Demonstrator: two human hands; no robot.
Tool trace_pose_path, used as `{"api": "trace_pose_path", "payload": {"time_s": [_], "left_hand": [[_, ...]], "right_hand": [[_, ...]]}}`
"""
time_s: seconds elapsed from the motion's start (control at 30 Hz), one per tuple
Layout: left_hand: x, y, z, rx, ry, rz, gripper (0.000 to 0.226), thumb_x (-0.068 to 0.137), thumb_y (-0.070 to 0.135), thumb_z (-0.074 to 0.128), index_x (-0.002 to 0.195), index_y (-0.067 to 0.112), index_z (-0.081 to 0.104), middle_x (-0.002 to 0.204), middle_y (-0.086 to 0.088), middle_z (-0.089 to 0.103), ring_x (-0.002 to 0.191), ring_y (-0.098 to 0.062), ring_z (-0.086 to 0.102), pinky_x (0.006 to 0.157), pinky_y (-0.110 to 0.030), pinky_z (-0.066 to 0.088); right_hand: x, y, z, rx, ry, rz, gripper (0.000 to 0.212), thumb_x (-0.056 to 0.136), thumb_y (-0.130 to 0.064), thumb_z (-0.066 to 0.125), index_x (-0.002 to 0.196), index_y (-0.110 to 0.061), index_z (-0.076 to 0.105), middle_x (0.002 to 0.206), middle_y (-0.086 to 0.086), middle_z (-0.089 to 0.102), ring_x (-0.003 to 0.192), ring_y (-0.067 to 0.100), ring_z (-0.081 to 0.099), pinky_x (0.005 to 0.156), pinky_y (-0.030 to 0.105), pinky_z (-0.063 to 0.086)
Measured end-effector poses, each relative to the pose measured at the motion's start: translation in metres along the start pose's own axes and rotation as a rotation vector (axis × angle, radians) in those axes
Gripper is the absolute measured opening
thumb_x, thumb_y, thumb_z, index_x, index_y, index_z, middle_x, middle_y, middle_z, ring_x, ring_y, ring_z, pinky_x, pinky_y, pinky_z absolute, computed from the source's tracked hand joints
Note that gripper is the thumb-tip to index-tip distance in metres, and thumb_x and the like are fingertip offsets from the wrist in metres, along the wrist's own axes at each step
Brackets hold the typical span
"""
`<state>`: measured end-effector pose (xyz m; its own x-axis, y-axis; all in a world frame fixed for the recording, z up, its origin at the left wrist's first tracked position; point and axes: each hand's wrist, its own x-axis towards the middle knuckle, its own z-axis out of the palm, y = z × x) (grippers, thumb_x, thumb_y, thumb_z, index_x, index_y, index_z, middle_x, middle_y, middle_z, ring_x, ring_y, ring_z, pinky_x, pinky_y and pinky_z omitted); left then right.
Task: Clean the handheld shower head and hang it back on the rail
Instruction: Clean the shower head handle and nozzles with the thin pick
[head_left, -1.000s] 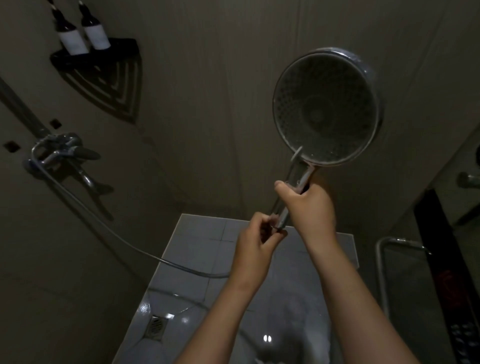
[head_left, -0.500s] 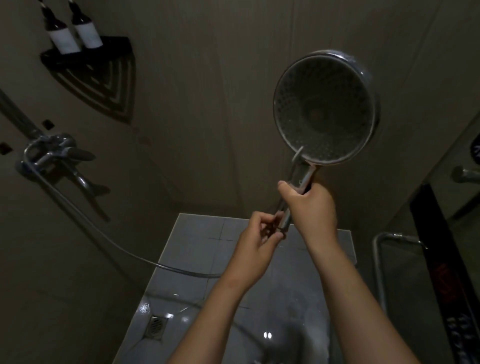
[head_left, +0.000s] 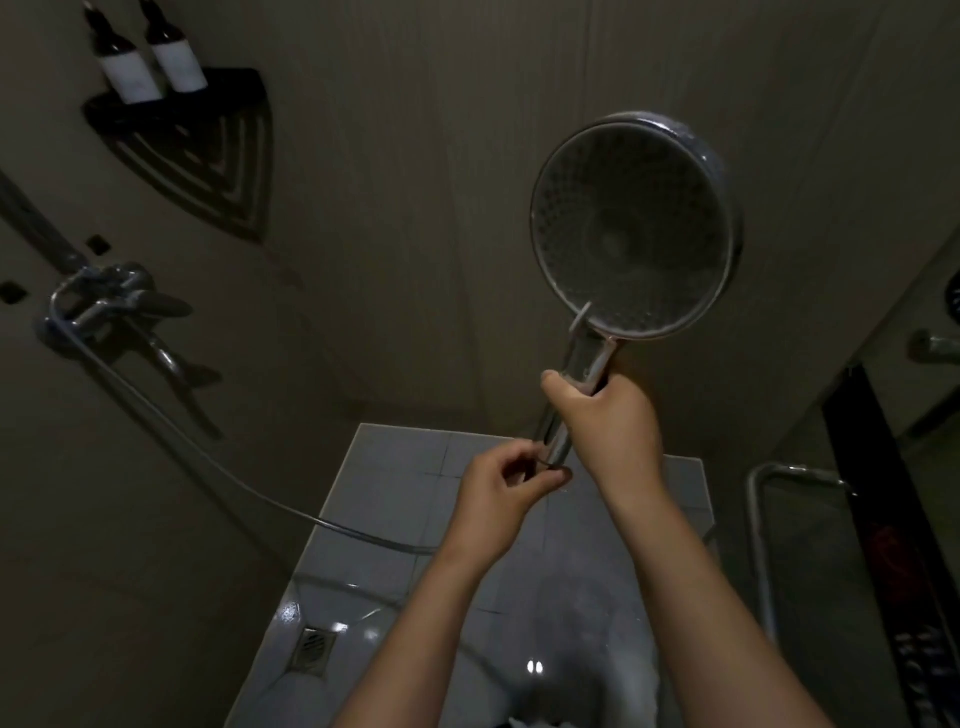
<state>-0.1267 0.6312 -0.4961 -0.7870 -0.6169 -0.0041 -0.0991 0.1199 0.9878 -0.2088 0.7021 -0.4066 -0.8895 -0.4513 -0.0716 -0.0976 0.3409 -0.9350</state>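
Entry: I count one shower head (head_left: 634, 223) at 1 o'clock, spray face towards the camera. The right hand (head_left: 608, 415) is wrapped round its handle, and the left hand (head_left: 498, 493), at that hand's 7 o'clock, pinches the handle's lower end with curled fingers and thumb. One hose (head_left: 320, 519) runs towards 9 o'clock to one mixer tap (head_left: 114, 301); two bottles (head_left: 127, 67) stand on one corner shelf (head_left: 208, 104) at 11 o'clock, and one floor drain (head_left: 311, 649) is at 7 o'clock.

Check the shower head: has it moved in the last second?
No: the shower head keeps its spot right of the corner shelf, right hand gripping its handle.
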Motion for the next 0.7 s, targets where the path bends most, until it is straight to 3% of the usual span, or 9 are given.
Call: {"api": "trace_pose_path", "payload": {"time_s": [0.1,0.23,0.33,0.47,0.6,0.7], "left_hand": [[-0.001,0.002,0.001,0.017,0.027,0.04,0.033,0.07,0.004,0.075,0.067,0.018,0.046,0.057,0.01,0.044,0.056,-0.002,0.039,0.056,-0.018,0.035],[-0.001,0.003,0.002,-0.018,0.042,0.044,0.037,0.066,-0.012,0.065,0.068,0.012,0.037,0.055,-0.005,0.04,0.053,-0.01,0.04,0.054,-0.019,0.043],[0.0,0.001,0.001,-0.034,0.038,0.032,0.041,0.067,-0.011,0.068,0.067,0.014,0.036,0.052,-0.003,0.042,0.05,-0.012,0.045,0.053,-0.025,0.047],[0.001,0.0,-0.003,-0.079,-0.006,0.002,0.032,0.062,0.006,0.073,0.07,0.014,0.043,0.06,-0.004,0.055,0.058,-0.015,0.056,0.06,-0.03,0.049],[0.001,0.007,-0.011,-0.171,-0.1,-0.034,0.024,0.077,-0.016,0.059,0.08,0.005,0.048,0.075,-0.003,0.065,0.072,-0.011,0.067,0.076,-0.028,0.056],[0.002,0.007,-0.014,-0.149,-0.076,-0.029,0.025,0.071,-0.006,0.07,0.078,0.01,0.052,0.08,-0.002,0.07,0.081,-0.016,0.067,0.084,-0.034,0.053]], "right_hand": [[-0.001,-0.001,0.001,0.012,0.008,0.002,0.033,0.084,-0.033,0.061,0.058,-0.014,0.055,0.064,0.007,0.062,0.072,0.028,0.063,0.063,0.03,0.041],[-0.005,-0.001,0.004,0.006,-0.002,0.002,0.027,0.085,-0.035,0.06,0.07,-0.012,0.061,0.073,0.008,0.066,0.077,0.027,0.064,0.068,0.033,0.047],[-0.005,0.0,0.004,0.019,0.045,-0.017,0.026,0.084,-0.033,0.063,0.065,-0.016,0.056,0.068,0.002,0.062,0.077,0.026,0.064,0.069,0.033,0.047],[-0.005,0.0,0.004,0.056,0.077,-0.028,0.03,0.084,-0.03,0.064,0.06,-0.018,0.051,0.06,-0.007,0.056,0.073,0.021,0.062,0.068,0.031,0.045],[-0.003,0.001,0.002,0.059,0.092,-0.022,0.034,0.084,-0.031,0.065,0.057,-0.02,0.049,0.057,-0.01,0.053,0.071,0.018,0.057,0.066,0.027,0.039],[0.0,0.003,0.0,0.053,0.1,-0.033,0.035,0.084,-0.03,0.066,0.056,-0.02,0.048,0.057,-0.011,0.051,0.071,0.016,0.055,0.065,0.025,0.036]]}}
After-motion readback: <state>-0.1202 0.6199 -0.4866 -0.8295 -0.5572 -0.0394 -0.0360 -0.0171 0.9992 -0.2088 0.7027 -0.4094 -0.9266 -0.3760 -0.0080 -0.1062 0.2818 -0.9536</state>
